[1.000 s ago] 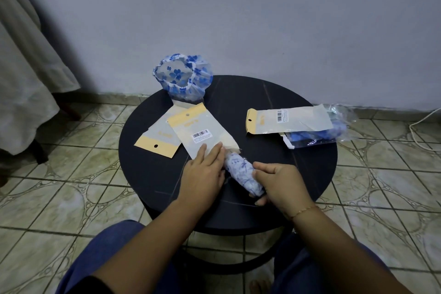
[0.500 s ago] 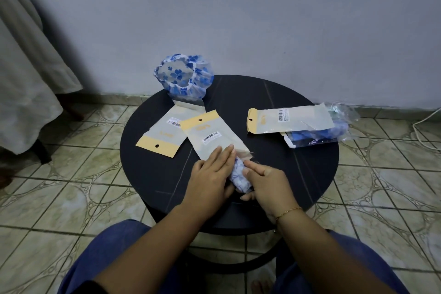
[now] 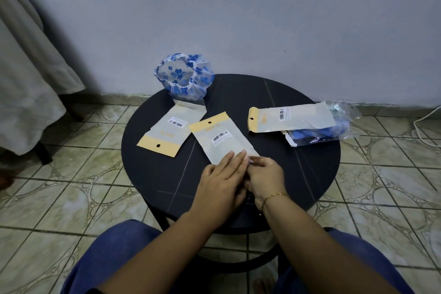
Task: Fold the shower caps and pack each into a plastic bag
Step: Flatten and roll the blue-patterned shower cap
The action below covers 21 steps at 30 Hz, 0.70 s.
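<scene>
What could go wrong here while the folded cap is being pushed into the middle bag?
The left hand only lies flat on the middle bag, so the bag may slide or buckle as the right hand pushes. The folded cap is hidden under the hands and may be springing open at the mouth. The unfolded cap perches at the table's far edge and could drop.

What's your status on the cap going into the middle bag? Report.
Left hand flat on middle bag, pinning its open end. Right hand at the bag mouth; folded cap hidden. Unfolded shower cap waits at the far edge. Nothing blocking.
</scene>
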Each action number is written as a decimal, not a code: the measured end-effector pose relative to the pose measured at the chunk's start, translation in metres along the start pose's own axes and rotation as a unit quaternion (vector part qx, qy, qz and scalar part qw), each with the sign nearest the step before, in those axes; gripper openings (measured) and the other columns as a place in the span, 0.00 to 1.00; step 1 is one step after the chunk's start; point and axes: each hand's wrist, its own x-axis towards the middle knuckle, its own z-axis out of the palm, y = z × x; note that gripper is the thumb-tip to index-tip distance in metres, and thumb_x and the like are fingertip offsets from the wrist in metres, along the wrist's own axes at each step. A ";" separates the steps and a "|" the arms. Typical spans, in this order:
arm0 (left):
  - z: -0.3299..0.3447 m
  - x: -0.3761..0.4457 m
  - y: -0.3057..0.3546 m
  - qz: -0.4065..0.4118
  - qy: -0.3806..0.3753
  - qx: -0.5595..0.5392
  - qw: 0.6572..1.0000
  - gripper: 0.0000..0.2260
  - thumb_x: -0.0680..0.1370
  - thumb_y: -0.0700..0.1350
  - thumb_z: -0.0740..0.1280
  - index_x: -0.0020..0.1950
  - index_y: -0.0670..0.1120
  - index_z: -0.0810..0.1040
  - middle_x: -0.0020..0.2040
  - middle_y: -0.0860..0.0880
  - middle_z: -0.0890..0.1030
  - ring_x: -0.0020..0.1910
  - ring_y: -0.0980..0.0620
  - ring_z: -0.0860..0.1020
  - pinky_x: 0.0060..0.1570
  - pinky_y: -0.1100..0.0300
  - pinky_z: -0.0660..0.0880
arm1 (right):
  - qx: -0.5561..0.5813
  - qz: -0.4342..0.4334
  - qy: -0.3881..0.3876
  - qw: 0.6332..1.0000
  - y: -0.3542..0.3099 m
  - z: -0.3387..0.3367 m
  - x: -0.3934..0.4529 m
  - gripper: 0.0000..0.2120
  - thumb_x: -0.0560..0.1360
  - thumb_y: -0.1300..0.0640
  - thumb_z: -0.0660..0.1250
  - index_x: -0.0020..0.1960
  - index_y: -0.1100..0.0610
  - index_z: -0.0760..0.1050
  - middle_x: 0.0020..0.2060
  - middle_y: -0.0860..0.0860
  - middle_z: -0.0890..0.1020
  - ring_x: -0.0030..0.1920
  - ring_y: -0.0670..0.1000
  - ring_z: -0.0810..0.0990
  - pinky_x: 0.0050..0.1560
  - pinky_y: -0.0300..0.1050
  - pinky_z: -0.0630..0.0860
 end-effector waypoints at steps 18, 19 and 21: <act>-0.011 0.005 0.000 -0.040 -0.062 -0.227 0.971 0.28 0.73 0.49 0.54 0.74 0.48 0.63 0.72 0.48 0.68 0.72 0.53 0.64 0.68 0.52 0.65 | 0.028 0.079 -0.024 0.996 -0.032 -0.013 0.007 0.08 0.75 0.68 0.59 0.43 0.59 0.75 0.36 0.58 0.80 0.35 0.56 0.79 0.39 0.49 0.78; -0.010 0.010 -0.003 -0.036 -0.038 -0.212 0.976 0.27 0.73 0.48 0.56 0.73 0.48 0.64 0.72 0.49 0.68 0.71 0.54 0.64 0.67 0.53 0.65 | -0.031 0.047 -0.014 0.998 -0.039 -0.016 0.013 0.08 0.74 0.67 0.60 0.40 0.58 0.75 0.36 0.59 0.80 0.36 0.57 0.79 0.40 0.51 0.78; -0.005 0.021 -0.009 -0.049 -0.002 -0.148 0.988 0.27 0.73 0.49 0.56 0.72 0.49 0.65 0.73 0.51 0.65 0.73 0.53 0.60 0.67 0.55 0.59 | -0.184 -0.037 0.003 0.982 -0.057 -0.022 0.023 0.09 0.73 0.63 0.62 0.34 0.57 0.72 0.39 0.59 0.78 0.42 0.59 0.78 0.48 0.56 0.79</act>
